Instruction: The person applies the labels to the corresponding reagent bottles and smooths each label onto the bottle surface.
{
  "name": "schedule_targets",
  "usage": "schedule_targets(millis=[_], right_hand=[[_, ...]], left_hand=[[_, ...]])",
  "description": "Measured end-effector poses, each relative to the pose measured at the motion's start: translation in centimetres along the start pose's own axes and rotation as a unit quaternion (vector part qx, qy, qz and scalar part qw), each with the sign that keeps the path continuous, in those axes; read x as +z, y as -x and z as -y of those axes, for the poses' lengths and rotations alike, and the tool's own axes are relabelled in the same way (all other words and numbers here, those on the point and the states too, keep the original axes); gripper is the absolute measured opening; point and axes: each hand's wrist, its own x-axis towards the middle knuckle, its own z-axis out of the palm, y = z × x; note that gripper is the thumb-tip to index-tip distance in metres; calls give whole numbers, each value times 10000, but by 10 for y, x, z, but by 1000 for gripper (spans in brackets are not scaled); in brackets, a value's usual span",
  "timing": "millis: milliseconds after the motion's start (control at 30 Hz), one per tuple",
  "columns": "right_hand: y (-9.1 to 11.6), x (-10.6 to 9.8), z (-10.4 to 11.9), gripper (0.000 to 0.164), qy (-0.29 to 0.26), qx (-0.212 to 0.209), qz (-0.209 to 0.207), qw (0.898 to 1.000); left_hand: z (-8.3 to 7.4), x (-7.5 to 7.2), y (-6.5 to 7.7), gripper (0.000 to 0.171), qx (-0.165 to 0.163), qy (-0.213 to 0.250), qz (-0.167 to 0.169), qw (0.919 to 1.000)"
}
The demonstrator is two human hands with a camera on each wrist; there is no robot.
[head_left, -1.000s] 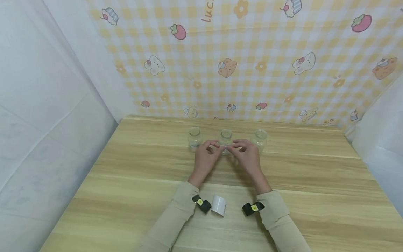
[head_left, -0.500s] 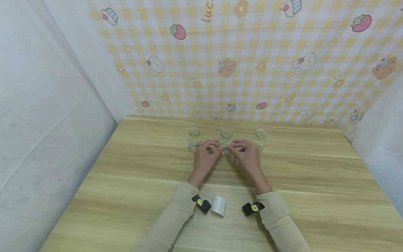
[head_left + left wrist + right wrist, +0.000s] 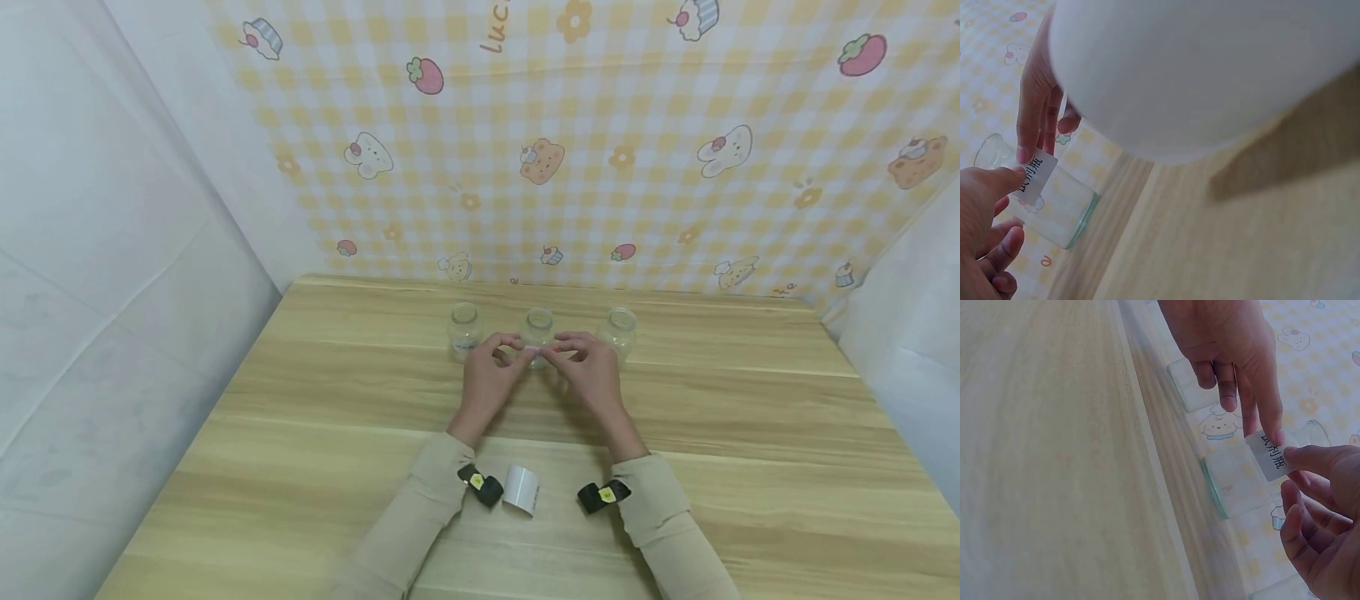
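Note:
A small white label with black characters lies over the side of the middle glass jar. My left hand holds its left part with the thumb on its face. From the other side my right hand holds it the same way, and the thumb tips nearly meet. In the right wrist view the label runs along the upright jar. Whether it touches the glass all over I cannot tell. The index fingers are partly hidden behind label and jar.
A left glass jar with a printed label and a right glass jar flank the middle one. A curled white paper strip lies between the forearms on the wooden table. A checked cloth hangs behind.

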Motion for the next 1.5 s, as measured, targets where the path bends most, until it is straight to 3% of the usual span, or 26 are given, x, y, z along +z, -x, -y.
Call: schedule_targets(millis=[600,1500], right_hand=[[0,-1,1,25,21,7,-1,10000],[1,0,0,25,-386,158,-63,9991]], left_hand=[[1,1,0,27,67,-6,-24,10000],[1,2,1,26,7,17,-35,10000]])
